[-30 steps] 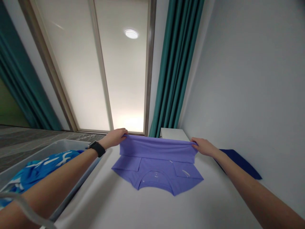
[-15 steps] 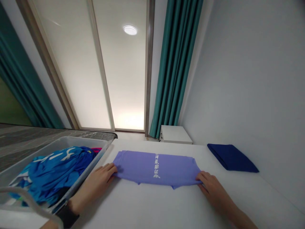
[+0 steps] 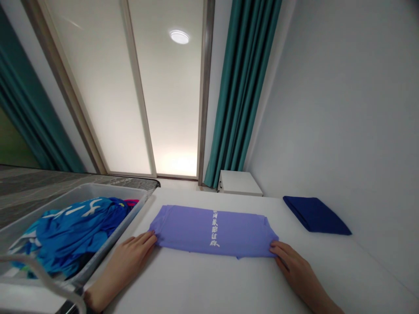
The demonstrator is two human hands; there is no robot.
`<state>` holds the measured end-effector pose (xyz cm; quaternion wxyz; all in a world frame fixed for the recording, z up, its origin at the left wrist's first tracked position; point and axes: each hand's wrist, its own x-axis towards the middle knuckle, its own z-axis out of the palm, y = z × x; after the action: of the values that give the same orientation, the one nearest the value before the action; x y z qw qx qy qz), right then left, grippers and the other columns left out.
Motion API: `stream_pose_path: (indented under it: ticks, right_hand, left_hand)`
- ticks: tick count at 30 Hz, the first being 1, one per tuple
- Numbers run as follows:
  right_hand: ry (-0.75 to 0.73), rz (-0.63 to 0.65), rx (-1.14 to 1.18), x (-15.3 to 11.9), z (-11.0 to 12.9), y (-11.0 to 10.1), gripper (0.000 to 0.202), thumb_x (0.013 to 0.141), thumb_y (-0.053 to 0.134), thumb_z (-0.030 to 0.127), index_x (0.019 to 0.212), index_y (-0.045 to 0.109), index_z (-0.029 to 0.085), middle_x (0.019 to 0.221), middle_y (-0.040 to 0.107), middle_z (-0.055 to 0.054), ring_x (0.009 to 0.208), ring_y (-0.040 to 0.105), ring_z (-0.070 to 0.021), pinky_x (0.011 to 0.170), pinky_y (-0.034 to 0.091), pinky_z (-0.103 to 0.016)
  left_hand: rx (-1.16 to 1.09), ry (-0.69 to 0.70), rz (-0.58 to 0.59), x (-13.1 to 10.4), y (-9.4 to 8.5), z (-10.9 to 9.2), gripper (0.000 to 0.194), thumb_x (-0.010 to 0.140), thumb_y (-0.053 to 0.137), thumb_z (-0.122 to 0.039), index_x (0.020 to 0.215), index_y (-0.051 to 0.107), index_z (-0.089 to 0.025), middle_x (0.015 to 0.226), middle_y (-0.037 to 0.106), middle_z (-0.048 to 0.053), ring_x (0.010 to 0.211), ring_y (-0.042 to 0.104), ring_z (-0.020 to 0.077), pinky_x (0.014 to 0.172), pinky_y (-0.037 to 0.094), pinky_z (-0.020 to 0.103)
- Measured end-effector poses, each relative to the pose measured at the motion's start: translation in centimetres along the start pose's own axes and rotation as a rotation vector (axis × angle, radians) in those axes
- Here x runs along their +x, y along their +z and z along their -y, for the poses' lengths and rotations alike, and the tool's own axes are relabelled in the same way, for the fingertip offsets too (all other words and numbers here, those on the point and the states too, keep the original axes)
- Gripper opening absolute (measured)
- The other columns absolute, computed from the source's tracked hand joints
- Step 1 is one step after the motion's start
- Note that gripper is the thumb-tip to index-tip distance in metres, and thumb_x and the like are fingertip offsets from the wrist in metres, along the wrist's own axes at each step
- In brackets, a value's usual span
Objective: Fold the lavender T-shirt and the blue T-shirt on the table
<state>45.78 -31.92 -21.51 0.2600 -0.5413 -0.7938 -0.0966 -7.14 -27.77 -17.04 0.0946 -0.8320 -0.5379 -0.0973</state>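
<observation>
A folded purple garment [image 3: 193, 229] with a column of white characters lies flat across the white table [image 3: 203, 283]. At its near left corner, my left hand [image 3: 139, 248] pinches the cloth between closed fingers. My right hand [image 3: 290, 259] grips the near right corner, its thumb beneath and fingers on top. Both wrists come in from the bottom of the view, a dark band showing on the left one. Small points of cloth stick out under the garment's near edge.
A grey plastic bin [image 3: 114, 235] at the left holds crumpled blue clothes [image 3: 72, 231]. A folded navy cloth [image 3: 316, 216] lies at the right near the wall. Beyond the table stands a white cabinet [image 3: 240, 183]. A pale cable [image 3: 46, 279] crosses the lower left.
The garment's near edge has come slightly towards me at both corners, and less cloth sticks out beneath it. My left hand has shifted a little down and left.
</observation>
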Motion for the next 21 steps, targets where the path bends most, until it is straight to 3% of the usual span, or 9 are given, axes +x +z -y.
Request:
stream_pose_path:
  ticks: [8, 15, 18, 21]
  right_hand:
    - [-0.012, 0.025, 0.0, 0.3, 0.2, -0.1, 0.029, 0.089, 0.043, 0.018, 0.099, 0.07, 0.024, 0.112, 0.07, -0.008, 0.104, 0.066, -0.0196, 0.09, 0.056, -0.034]
    - [-0.077, -0.059, -0.083, 0.2, 0.1, -0.4, 0.035, 0.081, 0.044, 0.011, 0.098, 0.071, 0.023, 0.11, 0.071, -0.007, 0.103, 0.066, -0.0213, 0.092, 0.053, -0.04]
    - [-0.091, -0.087, -0.108, 1.5, 0.7, -0.9, 0.03, 0.082, 0.046, 0.013, 0.094, 0.072, 0.023, 0.108, 0.072, -0.007, 0.107, 0.063, -0.0233, 0.098, 0.047, -0.045]
    - [-0.065, -0.042, -0.105, 4.1, 2.9, -0.9, 0.034, 0.088, 0.043, 0.018, 0.109, 0.069, 0.02, 0.115, 0.07, -0.008, 0.113, 0.06, -0.023, 0.106, 0.038, -0.047]
  left_hand:
    - [0.016, 0.085, -0.055, -0.3, -0.4, -0.4, 0.027, 0.093, 0.043, -0.025, 0.103, 0.067, -0.027, 0.119, 0.068, 0.006, 0.103, 0.067, 0.0237, 0.088, 0.049, 0.037]
    - [0.011, 0.158, -0.07, -0.1, -2.9, -1.6, 0.021, 0.092, 0.045, -0.027, 0.091, 0.066, -0.025, 0.102, 0.069, 0.004, 0.095, 0.064, 0.0227, 0.086, 0.043, 0.039]
    - [-0.004, 0.139, -0.114, 0.9, -3.1, -2.0, 0.024, 0.094, 0.044, -0.03, 0.101, 0.067, -0.026, 0.106, 0.069, 0.005, 0.1, 0.063, 0.0233, 0.093, 0.042, 0.041]
    - [-0.053, 0.116, -0.121, 2.8, -2.7, -3.6, 0.035, 0.095, 0.043, -0.033, 0.123, 0.061, -0.024, 0.124, 0.064, 0.007, 0.114, 0.058, 0.0244, 0.101, 0.04, 0.04]
